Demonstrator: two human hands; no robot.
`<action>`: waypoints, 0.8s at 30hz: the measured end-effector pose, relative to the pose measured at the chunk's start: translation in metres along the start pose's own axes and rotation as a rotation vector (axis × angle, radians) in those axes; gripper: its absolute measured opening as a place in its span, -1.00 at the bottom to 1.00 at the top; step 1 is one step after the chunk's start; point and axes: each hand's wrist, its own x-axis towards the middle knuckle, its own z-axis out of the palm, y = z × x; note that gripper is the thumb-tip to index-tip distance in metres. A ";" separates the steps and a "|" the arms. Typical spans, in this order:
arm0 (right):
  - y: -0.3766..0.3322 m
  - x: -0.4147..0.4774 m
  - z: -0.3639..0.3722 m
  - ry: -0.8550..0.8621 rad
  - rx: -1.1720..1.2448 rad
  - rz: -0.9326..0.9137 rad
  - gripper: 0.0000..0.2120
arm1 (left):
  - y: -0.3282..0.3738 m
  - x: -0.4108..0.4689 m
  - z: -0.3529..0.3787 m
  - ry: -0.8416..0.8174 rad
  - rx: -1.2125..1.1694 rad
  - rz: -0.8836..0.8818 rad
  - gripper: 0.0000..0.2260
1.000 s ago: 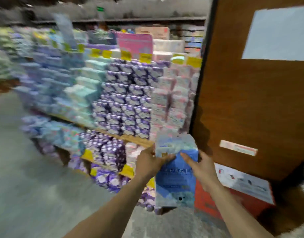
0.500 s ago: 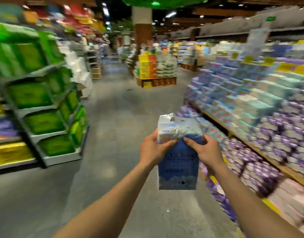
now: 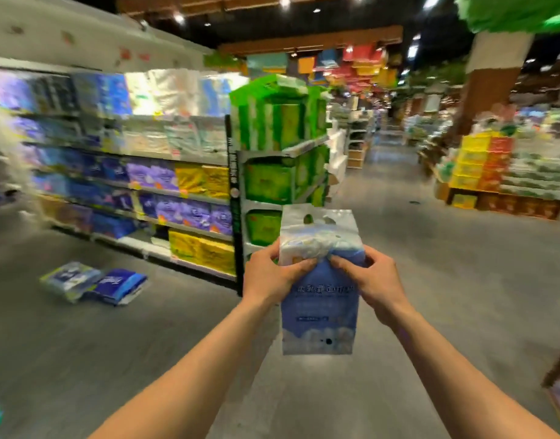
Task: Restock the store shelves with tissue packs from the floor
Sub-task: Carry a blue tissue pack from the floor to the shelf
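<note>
- Gripping a blue tissue pack [image 3: 320, 307] near its top, the left hand [image 3: 270, 275] had fingers and thumb curled round the pack's left edge.
- The right hand [image 3: 372, 280] was closed in the same way on the right edge, its thumb pressed into the front wrapper.
- The pack hung upright between both hands, above the grey floor [image 3: 430, 280]; its clear carry handle [image 3: 318, 218] stood above the fingers.
- A pale blue pack [image 3: 69, 278] and a dark blue pack [image 3: 120, 285] lay flat on the floor at left, touching each other, near the lowest shelf.
- The shelving unit [image 3: 190, 195] at left carried blue, purple, yellow and white packs; its end rack [image 3: 285, 152] held green packs.
- A yellow and orange stacked display [image 3: 484, 166] stood well apart, across the aisle at right.
- Print on the packaging was too blurred to read.
</note>
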 end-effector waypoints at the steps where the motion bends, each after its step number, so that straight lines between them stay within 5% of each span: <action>1: 0.004 0.029 0.021 -0.042 0.006 -0.002 -0.73 | -0.008 0.025 -0.013 0.032 0.009 -0.017 -0.60; 14: 0.029 0.357 0.316 -0.392 0.072 -0.083 -0.74 | -0.095 0.338 -0.198 0.396 0.142 -0.019 -0.64; 24: 0.042 0.595 0.518 -0.361 0.087 -0.121 -0.80 | -0.157 0.619 -0.320 0.377 0.221 0.029 -0.72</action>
